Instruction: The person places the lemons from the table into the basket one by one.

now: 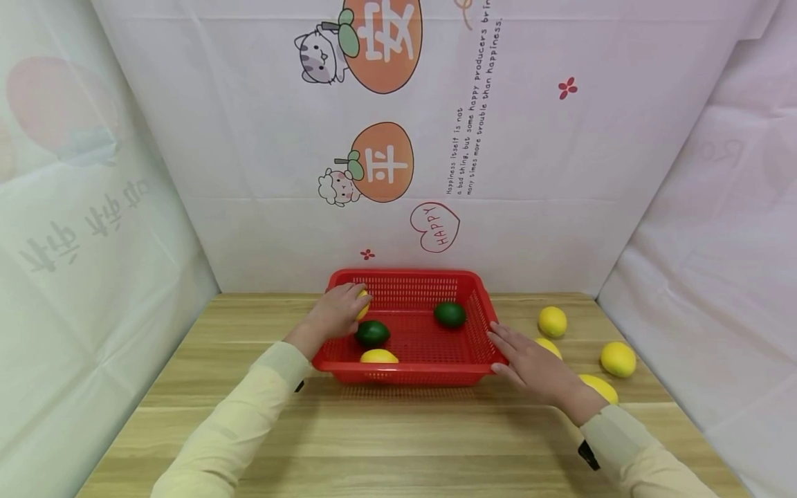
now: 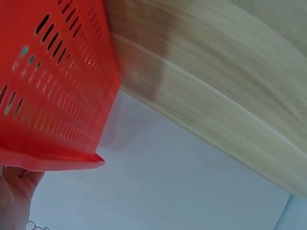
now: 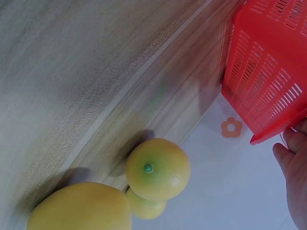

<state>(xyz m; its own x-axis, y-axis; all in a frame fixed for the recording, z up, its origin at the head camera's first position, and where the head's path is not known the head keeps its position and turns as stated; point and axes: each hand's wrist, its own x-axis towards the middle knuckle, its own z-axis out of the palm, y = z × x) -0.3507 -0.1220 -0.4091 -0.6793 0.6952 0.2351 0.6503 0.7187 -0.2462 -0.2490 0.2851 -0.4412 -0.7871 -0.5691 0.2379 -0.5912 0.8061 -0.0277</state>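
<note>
A red plastic basket with slotted walls stands on the wooden table against the back wall. My left hand reaches over its left rim, fingers curved round a yellow fruit that they partly cover. In the left wrist view the basket wall hides that fruit. Two dark green fruits, one on the left and one on the right, lie inside, with a yellow fruit near the front wall. My right hand rests its extended fingers against the basket's right rim.
Several yellow fruits lie on the table right of the basket, among them a round one, another and one beside my right wrist. White printed sheets enclose the back and both sides.
</note>
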